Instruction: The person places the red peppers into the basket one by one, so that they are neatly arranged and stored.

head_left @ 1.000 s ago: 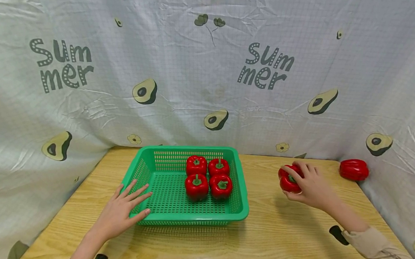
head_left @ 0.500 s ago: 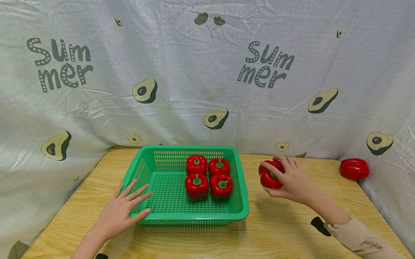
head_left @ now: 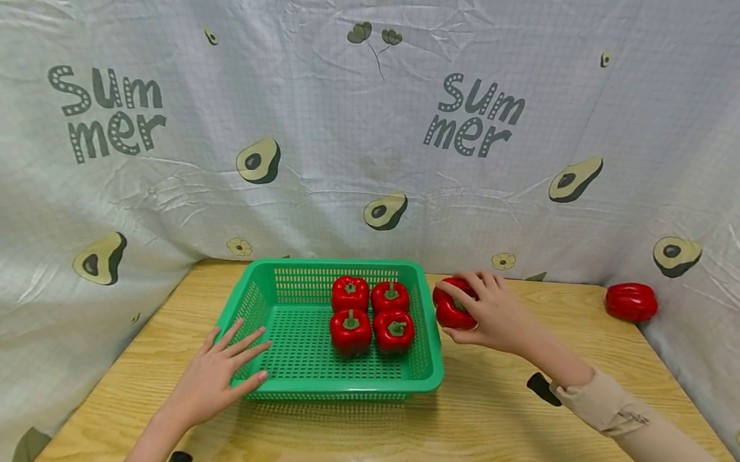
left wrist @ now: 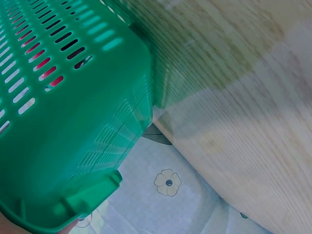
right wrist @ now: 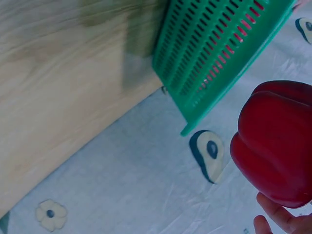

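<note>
A green plastic basket point(head_left: 297, 385) stands on the table, with several red bell peppers point(head_left: 351, 333) grouped upright in its right half, green stems up. My right hand point(head_left: 493, 313) grips another red bell pepper point(head_left: 453, 310) just beside the basket's right rim. In the right wrist view this bell pepper point(right wrist: 278, 141) hangs in the air, fingers under its lower side. My left hand point(head_left: 207, 384) lies over the basket's front left corner, fingers straight and spread. The left wrist view shows mostly the basket's wall point(left wrist: 73, 112); only a sliver of the hand appears there.
One more red bell pepper point(head_left: 631, 302) lies on its side at the table's far right corner. Wood-grain table point(head_left: 491, 440) surface extends in front and to the right. A pale printed cloth point(head_left: 327, 113) hangs along the back and sides.
My right hand has carried its bell pepper leftward, from the table's right part to the basket's right rim. The left hand and the basket have stayed in place.
</note>
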A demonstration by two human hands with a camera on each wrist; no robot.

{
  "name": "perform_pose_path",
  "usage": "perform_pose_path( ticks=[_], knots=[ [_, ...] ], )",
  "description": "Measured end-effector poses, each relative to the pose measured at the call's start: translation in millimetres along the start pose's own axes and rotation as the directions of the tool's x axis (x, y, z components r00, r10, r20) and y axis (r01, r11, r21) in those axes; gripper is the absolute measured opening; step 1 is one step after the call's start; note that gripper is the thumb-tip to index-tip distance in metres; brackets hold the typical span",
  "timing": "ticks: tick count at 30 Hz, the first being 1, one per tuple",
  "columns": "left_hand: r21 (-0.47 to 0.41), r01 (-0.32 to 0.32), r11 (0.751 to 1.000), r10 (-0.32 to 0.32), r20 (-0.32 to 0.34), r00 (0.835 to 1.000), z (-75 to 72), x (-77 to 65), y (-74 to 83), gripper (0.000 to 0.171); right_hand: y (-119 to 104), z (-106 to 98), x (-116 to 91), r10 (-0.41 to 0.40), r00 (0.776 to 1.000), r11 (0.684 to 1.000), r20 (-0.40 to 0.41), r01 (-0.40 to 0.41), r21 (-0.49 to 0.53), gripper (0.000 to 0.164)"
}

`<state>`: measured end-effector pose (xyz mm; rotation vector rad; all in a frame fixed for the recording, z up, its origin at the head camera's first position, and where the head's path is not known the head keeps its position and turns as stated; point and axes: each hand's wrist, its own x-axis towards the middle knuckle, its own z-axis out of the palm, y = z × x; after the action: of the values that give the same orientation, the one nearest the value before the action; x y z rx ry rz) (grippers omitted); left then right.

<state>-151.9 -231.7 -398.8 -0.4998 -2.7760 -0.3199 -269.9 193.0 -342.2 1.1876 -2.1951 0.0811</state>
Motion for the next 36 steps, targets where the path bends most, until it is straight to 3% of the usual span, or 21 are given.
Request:
perform_pose_path(
  ticks=[8,18,36],
  knots=[
    [-0.002,0.005,1.000,-0.005,-0.003,1.000,1.6,1.5,0.9,0.049,-6.4,3.0,17.2,-0.042,0.999,0.999,-0.018,0.042,0.014,0.061],
    [-0.001,0.013,1.000,-0.013,-0.005,1.000,2.3,2.7,3.1,0.048,-17.0,12.4,41.5,-0.112,0.993,0.994,-0.046,0.111,-0.022,0.069],
    [0.010,0.010,1.000,-0.010,-0.006,1.000,4.1,5.7,3.2,0.049,-35.8,29.8,84.2,-0.062,0.998,0.998,-0.004,0.062,0.013,0.064]
  ],
)
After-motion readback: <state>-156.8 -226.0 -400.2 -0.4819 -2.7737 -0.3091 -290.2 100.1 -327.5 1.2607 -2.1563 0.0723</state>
